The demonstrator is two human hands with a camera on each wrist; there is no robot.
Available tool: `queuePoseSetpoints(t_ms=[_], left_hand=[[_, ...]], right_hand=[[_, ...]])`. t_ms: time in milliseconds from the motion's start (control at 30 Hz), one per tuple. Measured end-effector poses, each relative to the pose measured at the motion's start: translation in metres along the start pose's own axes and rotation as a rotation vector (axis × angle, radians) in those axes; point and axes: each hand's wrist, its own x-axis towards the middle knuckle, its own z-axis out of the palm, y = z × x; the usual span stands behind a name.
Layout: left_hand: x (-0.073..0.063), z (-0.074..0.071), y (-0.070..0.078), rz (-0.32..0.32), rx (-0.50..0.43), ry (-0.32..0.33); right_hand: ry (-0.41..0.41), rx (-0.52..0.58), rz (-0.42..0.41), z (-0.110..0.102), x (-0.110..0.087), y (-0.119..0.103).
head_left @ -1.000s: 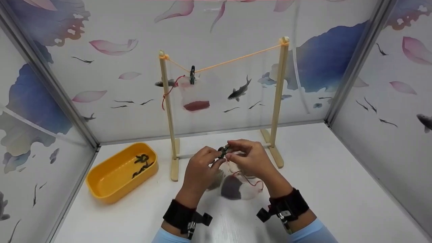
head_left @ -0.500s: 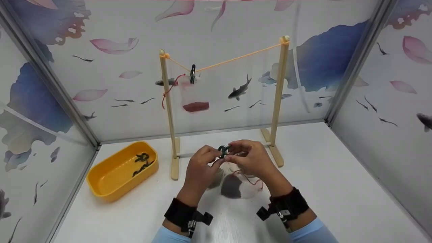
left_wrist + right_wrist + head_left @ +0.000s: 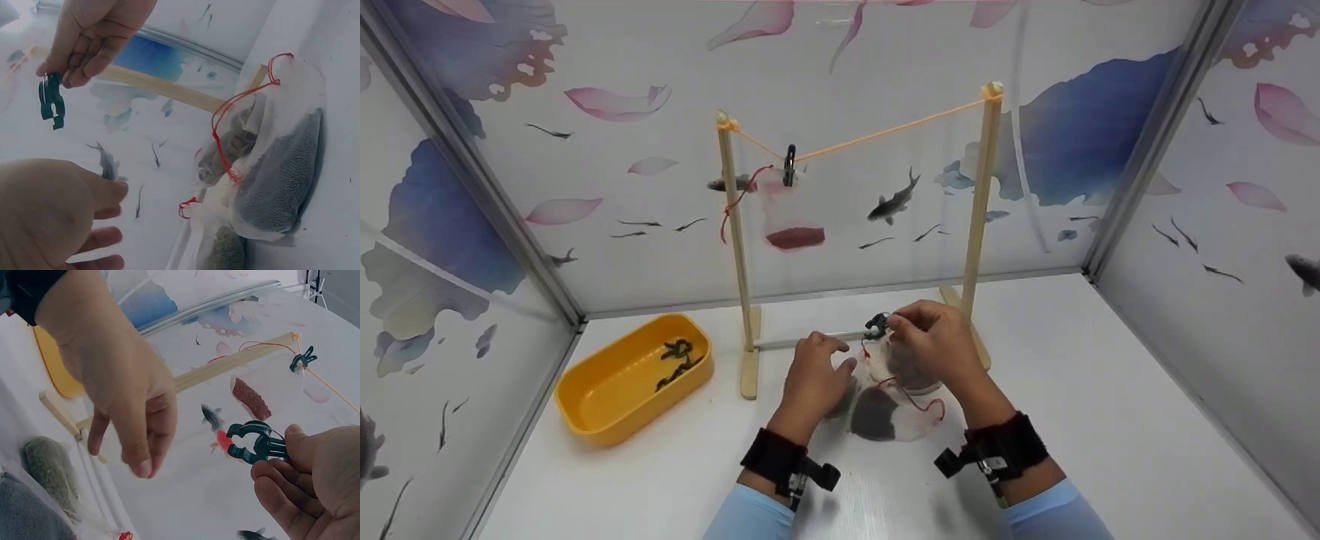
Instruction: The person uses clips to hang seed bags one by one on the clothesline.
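Observation:
My right hand [image 3: 936,341] pinches a dark green plastic clip [image 3: 254,442] by its handles, between thumb and fingers. Its curved jaws point away from the hand, with nothing between them. My left hand [image 3: 816,379] hovers apart from the clip, its fingers loosely bent and holding nothing. Below the hands lie white mesh drawstring bags with red cords: one with dark grey filling [image 3: 281,174], one with greenish filling [image 3: 52,467], and one with brownish lumps [image 3: 233,143], partly covered by my right hand in the head view.
Behind the hands stands a wooden frame [image 3: 981,202] with a sagging orange string [image 3: 892,129]. Another green clip [image 3: 789,166] holds a bag with reddish filling [image 3: 796,238] on the string. A yellow tray [image 3: 585,416] at left contains more dark clips [image 3: 678,349].
Both hands were on the clip together. My left hand has let go and drawn back to the lower left, while my right hand has moved slightly right with the clip.

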Motion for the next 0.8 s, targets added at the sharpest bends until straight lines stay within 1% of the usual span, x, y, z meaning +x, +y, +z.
queuePoseSetpoints(t_ms=[67, 133, 167, 233, 267, 333, 367, 433, 500, 567, 667, 733, 800], left_hand=[[0.007, 0.008, -0.003, -0.019, 0.055, -0.082], [0.012, 0.016, -0.002, -0.027, 0.151, -0.156], [0.015, 0.02, -0.001, -0.023, 0.214, -0.189], [0.018, 0.027, 0.001, 0.001, 0.327, -0.226], [0.019, 0.03, 0.002, 0.008, 0.364, -0.235], [0.02, 0.033, 0.002, 0.012, 0.391, -0.242], [0.02, 0.033, 0.003, 0.008, 0.377, -0.238], [0.021, 0.03, 0.002, -0.024, 0.319, -0.222], [0.026, 0.033, -0.011, -0.029, 0.277, -0.176], [0.027, 0.025, -0.014, -0.048, 0.211, -0.14], [0.027, 0.011, -0.023, -0.047, 0.102, -0.084], [0.022, -0.008, -0.016, -0.062, 0.013, -0.074], [0.018, -0.021, -0.02, -0.049, -0.03, -0.05]], right_hand=[[0.012, 0.01, 0.019, -0.002, 0.002, 0.003], [0.022, 0.019, 0.024, -0.004, 0.003, 0.005], [0.025, 0.031, 0.024, -0.005, 0.004, 0.006], [0.027, 0.047, 0.014, -0.006, 0.004, 0.007], [0.025, 0.052, 0.011, -0.007, 0.004, 0.008], [0.017, 0.064, 0.018, -0.008, 0.004, 0.009], [0.014, 0.066, 0.022, -0.008, 0.004, 0.009], [0.011, 0.072, 0.021, -0.01, 0.004, 0.008], [0.015, 0.076, 0.018, -0.011, 0.003, 0.008], [0.025, 0.081, 0.013, -0.013, 0.003, 0.007], [0.037, 0.094, 0.018, -0.015, 0.004, 0.007], [0.04, 0.102, 0.023, -0.017, 0.004, 0.007], [0.042, 0.111, 0.021, -0.019, 0.004, 0.006]])
